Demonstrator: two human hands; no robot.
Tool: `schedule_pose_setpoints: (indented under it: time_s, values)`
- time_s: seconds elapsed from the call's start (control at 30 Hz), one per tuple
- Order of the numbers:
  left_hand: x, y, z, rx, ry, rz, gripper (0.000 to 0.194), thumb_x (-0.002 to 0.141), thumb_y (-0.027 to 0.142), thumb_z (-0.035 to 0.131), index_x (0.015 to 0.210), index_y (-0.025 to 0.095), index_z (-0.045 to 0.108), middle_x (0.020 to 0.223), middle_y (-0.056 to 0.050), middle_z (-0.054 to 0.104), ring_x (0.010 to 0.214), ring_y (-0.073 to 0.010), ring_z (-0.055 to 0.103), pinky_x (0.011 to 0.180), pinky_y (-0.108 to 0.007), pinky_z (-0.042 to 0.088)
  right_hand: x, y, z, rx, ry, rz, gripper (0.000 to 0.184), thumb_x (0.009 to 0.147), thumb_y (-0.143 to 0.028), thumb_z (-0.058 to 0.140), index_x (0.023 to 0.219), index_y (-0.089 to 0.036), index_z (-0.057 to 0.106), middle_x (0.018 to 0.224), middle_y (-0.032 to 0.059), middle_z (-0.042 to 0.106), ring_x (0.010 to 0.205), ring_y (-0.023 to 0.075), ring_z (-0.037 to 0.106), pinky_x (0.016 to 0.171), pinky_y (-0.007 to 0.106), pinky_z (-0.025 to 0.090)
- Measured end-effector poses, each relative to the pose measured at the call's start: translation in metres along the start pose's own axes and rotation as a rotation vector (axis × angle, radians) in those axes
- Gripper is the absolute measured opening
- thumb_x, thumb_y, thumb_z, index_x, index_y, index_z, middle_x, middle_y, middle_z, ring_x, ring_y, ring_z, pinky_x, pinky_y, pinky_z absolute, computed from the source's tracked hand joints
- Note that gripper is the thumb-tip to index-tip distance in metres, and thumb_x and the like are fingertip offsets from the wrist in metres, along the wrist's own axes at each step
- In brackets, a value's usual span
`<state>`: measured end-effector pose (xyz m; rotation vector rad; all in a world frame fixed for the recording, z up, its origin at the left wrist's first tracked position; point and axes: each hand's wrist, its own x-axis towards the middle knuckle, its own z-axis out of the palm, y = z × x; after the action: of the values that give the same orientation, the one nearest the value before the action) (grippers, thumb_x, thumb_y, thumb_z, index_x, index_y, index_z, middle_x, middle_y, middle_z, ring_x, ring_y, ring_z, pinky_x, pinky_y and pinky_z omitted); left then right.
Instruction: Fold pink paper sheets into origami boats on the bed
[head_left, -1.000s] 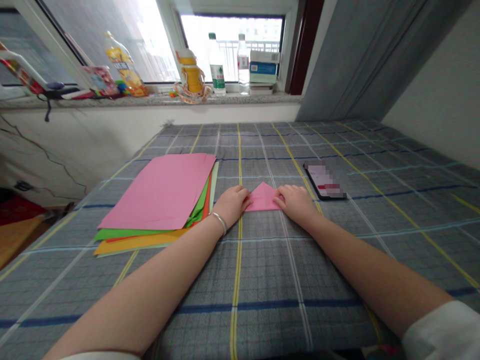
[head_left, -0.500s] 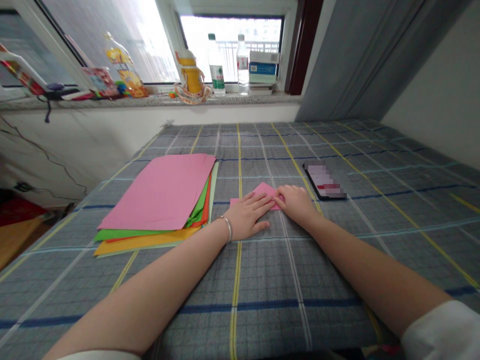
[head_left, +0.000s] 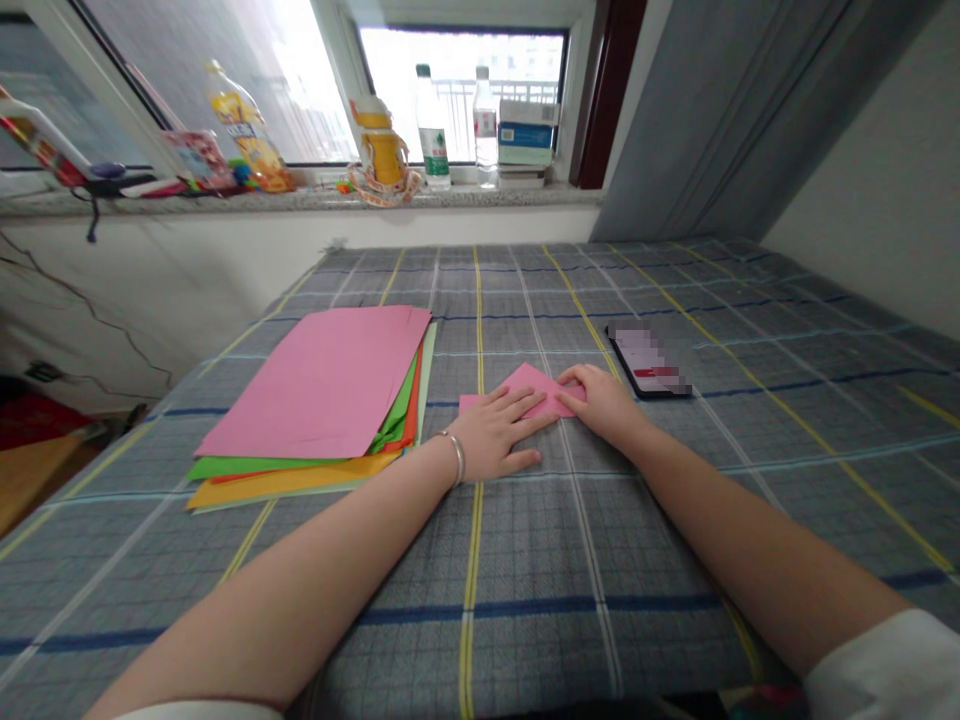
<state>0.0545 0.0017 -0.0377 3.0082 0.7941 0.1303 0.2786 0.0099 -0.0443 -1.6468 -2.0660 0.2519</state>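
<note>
A small folded pink paper point(head_left: 531, 385) lies on the grey plaid cloth point(head_left: 525, 560) in the middle. My left hand point(head_left: 499, 435), with a silver bracelet at the wrist, lies flat on the paper's left part, fingers stretched out. At the paper's right corner my right hand point(head_left: 606, 402) rests with its fingers curled, fingertips pressing the paper's edge. Most of the paper is hidden under the two hands.
A stack of coloured sheets point(head_left: 322, 400), pink on top, lies to the left. A phone point(head_left: 649, 364) lies just right of my right hand. Bottles point(head_left: 433, 130) and boxes point(head_left: 527, 135) stand on the windowsill behind. A grey curtain point(head_left: 735, 110) hangs at the right.
My left hand went from curled at the paper's left corner to lying flat across it. My right hand slid slightly right along the paper's edge.
</note>
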Motion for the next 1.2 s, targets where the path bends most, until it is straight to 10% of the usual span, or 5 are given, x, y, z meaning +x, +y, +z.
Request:
schedule_pose_setpoints:
  time_s: [0.77, 1.2]
  values:
    - [0.002, 0.001, -0.003, -0.04, -0.032, -0.021, 0.061, 0.093, 0.051, 0.042, 0.147, 0.024, 0.03, 0.156, -0.009, 0.024, 0.144, -0.0264, 0.021, 0.116, -0.049, 0.014, -0.007, 0.027, -0.033, 0.298, -0.274, 0.355, 0.027, 0.077, -0.015, 0.059, 0.104, -0.015, 0.059, 0.072, -0.0006, 0.06, 0.051, 0.0095, 0.048, 0.046, 0.022, 0.035]
    - [0.002, 0.001, -0.001, -0.029, -0.018, -0.034, 0.062, 0.092, 0.052, 0.044, 0.147, 0.025, 0.031, 0.156, -0.009, 0.024, 0.144, -0.0277, 0.021, 0.116, -0.049, 0.015, -0.009, 0.02, -0.033, 0.094, -0.181, 0.221, 0.023, 0.077, -0.014, 0.061, 0.1, -0.016, 0.063, 0.083, 0.0041, 0.066, 0.076, 0.0162, 0.059, 0.067, 0.025, 0.042]
